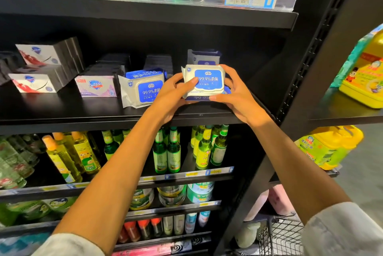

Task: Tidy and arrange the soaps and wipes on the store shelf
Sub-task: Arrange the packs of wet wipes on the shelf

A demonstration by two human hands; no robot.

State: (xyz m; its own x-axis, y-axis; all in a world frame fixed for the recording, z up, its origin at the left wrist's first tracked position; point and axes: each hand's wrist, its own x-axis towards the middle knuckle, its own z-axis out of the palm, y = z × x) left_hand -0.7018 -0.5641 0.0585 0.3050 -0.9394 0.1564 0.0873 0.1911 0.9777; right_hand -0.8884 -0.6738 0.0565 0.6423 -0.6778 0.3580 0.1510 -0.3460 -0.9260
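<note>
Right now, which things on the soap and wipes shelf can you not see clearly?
- Lower pack: head view, covered by the held pack and both hands, left, right.
- Rear pack: only its top shows.
- Dark boxes: in shadow, labels unreadable.
- Left boxes: cut off by edge.

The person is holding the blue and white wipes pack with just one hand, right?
Not quite. In the head view both hands hold the wipes pack: the left hand on its left side, the right hand on its right. It is blue and white.

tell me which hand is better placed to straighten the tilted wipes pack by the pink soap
Left. The left hand sits right beside the tilted wipes pack; the right hand is on the held pack's far side.
</note>
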